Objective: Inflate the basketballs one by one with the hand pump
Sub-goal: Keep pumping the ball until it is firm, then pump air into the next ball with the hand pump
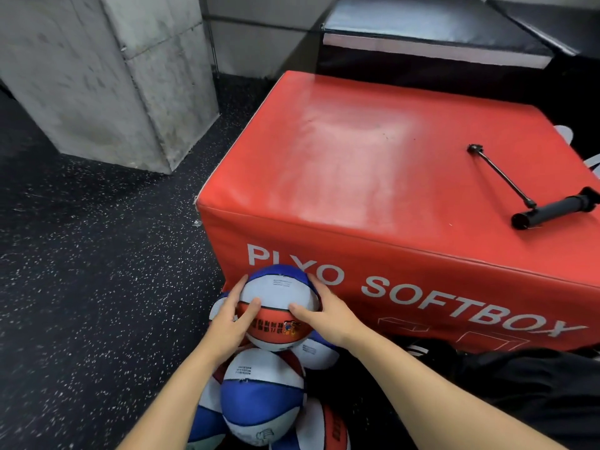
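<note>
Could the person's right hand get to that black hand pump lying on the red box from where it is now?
Probably yes, once it lets go. The right hand grips the red, white and blue basketball together with the left hand. The black hand pump lies uncovered on the red padded box, with nothing between.

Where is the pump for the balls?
In the head view, the black hand pump lies at the far right on top of the red soft box, untouched, well away from both hands, which hold a basketball below.
</note>
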The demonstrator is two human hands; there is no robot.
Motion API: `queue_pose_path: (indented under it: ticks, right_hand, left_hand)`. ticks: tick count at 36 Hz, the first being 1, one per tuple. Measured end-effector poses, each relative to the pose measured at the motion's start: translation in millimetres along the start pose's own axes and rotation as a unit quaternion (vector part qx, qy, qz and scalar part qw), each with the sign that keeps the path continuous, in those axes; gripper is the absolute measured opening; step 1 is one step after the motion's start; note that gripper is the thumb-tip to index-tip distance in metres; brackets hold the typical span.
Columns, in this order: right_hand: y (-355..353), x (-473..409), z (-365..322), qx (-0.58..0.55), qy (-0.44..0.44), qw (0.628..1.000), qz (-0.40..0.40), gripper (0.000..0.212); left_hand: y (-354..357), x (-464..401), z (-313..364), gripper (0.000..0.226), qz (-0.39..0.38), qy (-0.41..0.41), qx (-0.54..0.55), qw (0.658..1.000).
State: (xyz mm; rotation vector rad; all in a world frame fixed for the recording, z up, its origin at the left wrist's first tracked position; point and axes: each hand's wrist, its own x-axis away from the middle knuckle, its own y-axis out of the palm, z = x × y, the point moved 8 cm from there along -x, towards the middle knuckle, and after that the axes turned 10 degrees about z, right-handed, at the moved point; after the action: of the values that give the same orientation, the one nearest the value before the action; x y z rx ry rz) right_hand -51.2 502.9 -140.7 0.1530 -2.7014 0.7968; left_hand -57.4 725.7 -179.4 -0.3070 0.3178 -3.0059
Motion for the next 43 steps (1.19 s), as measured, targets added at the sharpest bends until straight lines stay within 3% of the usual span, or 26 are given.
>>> queue_pose_path:
  ticks: [7,17,28,33,39,43]
  right_hand:
    - [8,-5,15,0.025,0.027,0.999,0.015,0.120]
    - [8,-8,22,0.042,0.027,0.999,0.003,0.110]
    - [31,-23,34,0.144,0.043,0.989,0.003,0.118]
    - [22,-23,34,0.128,0.045,0.991,-0.013,0.120]
    - [13,-13,27,0.120,0.044,0.992,-0.012,0.121]
    - [-1,-7,17,0.136,0.021,0.990,-0.004,0.120]
  left_hand:
    - [14,0,-8,0.083,-0.004,0.013,0.016,1.000]
    - [8,-3,-19,0.083,-0.021,0.011,-0.003,1.000]
    - [20,-15,-36,0.097,-0.039,-0.003,-0.002,0.999]
    - [21,-6,-29,0.069,-0.036,-0.020,0.019,0.999]
    - [10,1,-20,0.082,-0.029,0.023,-0.024,0.999]
    - [-3,3,8,0.077,-0.010,0.069,-0.106,0.992]
